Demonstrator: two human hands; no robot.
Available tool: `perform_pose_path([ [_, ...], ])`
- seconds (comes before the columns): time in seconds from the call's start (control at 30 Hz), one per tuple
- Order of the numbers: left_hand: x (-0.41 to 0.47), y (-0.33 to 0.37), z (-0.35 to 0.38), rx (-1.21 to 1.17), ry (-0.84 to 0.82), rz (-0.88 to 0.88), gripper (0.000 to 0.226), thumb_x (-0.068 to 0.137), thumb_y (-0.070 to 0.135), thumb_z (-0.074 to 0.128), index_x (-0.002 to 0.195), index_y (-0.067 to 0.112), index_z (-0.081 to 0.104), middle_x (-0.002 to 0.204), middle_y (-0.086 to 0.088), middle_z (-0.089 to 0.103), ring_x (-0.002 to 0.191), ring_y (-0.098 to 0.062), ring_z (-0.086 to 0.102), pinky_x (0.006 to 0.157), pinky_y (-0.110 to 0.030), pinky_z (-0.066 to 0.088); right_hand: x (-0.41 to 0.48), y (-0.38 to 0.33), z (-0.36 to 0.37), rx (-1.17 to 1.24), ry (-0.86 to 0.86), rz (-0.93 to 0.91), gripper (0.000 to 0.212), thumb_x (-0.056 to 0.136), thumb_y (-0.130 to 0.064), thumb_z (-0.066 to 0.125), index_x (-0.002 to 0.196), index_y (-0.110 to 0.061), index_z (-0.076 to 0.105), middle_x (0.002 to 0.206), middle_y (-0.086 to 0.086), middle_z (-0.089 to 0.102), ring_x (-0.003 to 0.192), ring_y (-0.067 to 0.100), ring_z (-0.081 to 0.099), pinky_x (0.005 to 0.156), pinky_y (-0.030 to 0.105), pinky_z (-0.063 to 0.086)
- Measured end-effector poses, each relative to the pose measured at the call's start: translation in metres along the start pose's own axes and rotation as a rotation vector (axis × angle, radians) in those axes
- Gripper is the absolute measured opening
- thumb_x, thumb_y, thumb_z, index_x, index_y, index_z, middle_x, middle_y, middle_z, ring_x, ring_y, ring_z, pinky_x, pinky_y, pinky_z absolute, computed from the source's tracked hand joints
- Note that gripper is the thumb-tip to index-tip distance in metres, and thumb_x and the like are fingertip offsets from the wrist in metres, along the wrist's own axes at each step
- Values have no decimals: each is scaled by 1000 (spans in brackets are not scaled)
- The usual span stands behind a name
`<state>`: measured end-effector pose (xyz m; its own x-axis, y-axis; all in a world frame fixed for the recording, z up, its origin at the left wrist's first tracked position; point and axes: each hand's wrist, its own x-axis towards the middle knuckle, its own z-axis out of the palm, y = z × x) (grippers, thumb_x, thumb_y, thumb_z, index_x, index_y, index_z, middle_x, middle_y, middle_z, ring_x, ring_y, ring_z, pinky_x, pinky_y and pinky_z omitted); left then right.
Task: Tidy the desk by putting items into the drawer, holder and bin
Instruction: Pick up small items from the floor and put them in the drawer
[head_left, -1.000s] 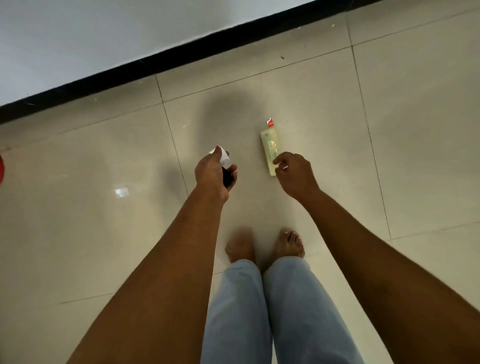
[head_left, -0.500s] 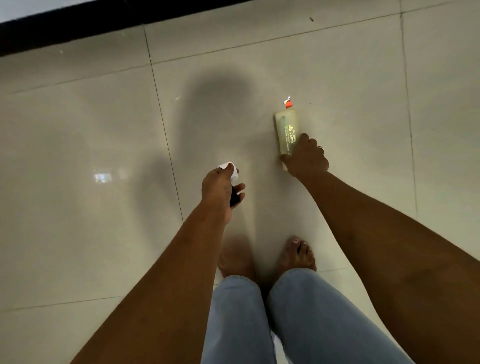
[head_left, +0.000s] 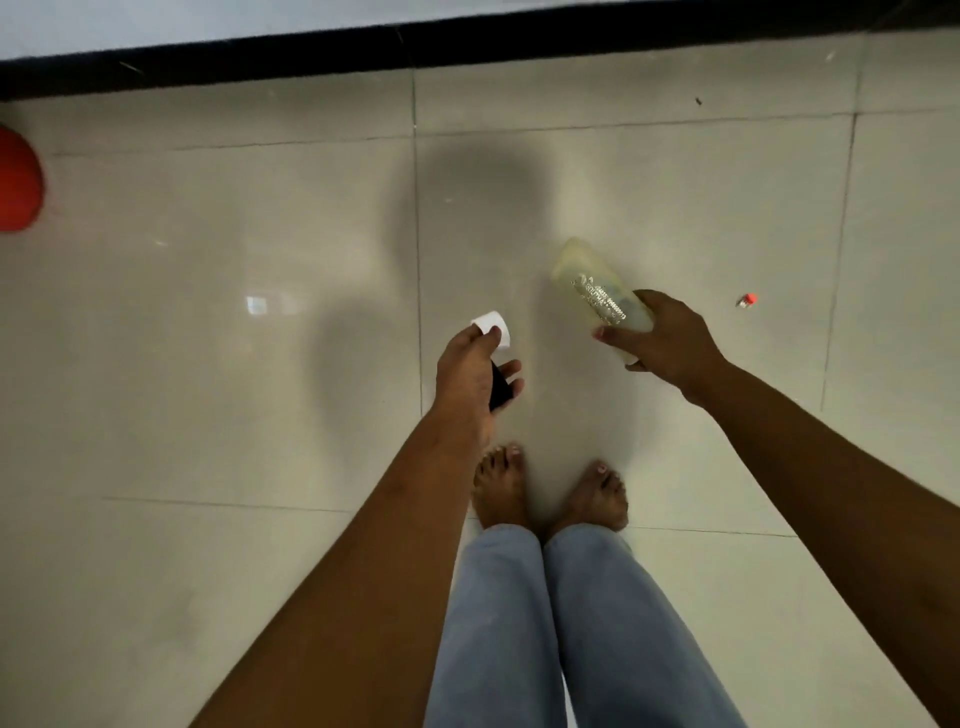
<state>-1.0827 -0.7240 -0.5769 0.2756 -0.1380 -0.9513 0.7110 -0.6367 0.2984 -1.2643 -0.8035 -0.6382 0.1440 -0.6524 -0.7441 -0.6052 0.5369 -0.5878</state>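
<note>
Yellowish bottle (head_left: 592, 283), lower end inside right hand (head_left: 672, 345) fingers (head_left: 618, 332)

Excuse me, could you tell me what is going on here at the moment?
A barefoot person in jeans stands on a tiled floor, bent over it. The right hand grips a pale yellow bottle, held tilted and apparently off the floor. The left hand holds a small white roll and a black object I cannot identify. A small red-tipped piece lies on the floor to the right. No desk, drawer or bin is in view.
</note>
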Motion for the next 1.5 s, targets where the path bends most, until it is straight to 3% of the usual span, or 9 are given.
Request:
perform_pose_path([
  [0.13,-66,57,-7,-131,-57,75,36,95,22,55,130,18,49,114,-7,55,77,-17,62,61,-28,52,-66,-94,-28,166,-76,-80,52,74,-36,79,120,-31,56,109,2,62,84,19,64,61,26,52],
  [0.23,-128,99,-22,-244,-123,120,37,94,24,56,130,18,49,113,-6,56,79,-18,62,58,-28,53,-124,-170,-42,213,-143,-174,38,75,-34,78,102,-41,52,103,4,63,72,19,64,58,26,52],
  [0.43,-262,174,-84,-413,-206,250,20,92,22,59,112,19,58,99,-6,62,75,-16,61,56,-25,53,-246,-317,-59,238,-199,-308,16,81,-32,73,85,-34,58,85,-7,66,53,8,56,49,21,48],
  [0.6,-356,197,-137,-460,-219,392,35,95,21,54,129,15,53,101,-5,65,81,-17,62,60,-26,53,-330,-389,-53,188,-320,-381,18,80,-50,66,83,-33,61,74,-8,61,52,9,50,45,19,43],
  [0.87,-469,173,-209,-664,-175,576,25,96,24,52,119,22,60,93,1,69,77,-11,66,65,-26,53,-431,-449,-22,84,-503,-545,15,86,-48,61,83,-34,57,74,-13,58,60,5,53,46,19,41],
  [1.07,-534,145,-260,-841,-79,687,9,93,24,57,95,24,67,86,0,72,77,-13,67,63,-25,54,-503,-481,18,153,-639,-587,17,89,-39,61,102,-30,54,85,-8,64,71,9,69,59,27,55],
  [1.27,-582,123,-334,-1056,52,803,17,93,24,57,107,22,66,84,1,74,79,-14,67,59,-25,55,-586,-498,86,89,-841,-587,15,97,-36,50,109,-28,53,107,3,58,98,23,66,66,36,59],
  [1.4,-606,103,-400,-1150,164,844,10,92,24,60,96,25,69,75,5,75,69,-10,69,56,-23,55,-639,-501,146,38,-942,-581,15,98,-34,48,110,-26,51,126,9,51,110,29,61,70,39,60],
  [1.5,-619,86,-458,-1231,249,870,10,92,25,60,98,24,67,77,4,74,72,-11,68,58,-24,57,-679,-500,204,-2,-1046,-580,13,97,-35,49,106,-25,50,119,11,54,100,28,63,63,36,59],
])
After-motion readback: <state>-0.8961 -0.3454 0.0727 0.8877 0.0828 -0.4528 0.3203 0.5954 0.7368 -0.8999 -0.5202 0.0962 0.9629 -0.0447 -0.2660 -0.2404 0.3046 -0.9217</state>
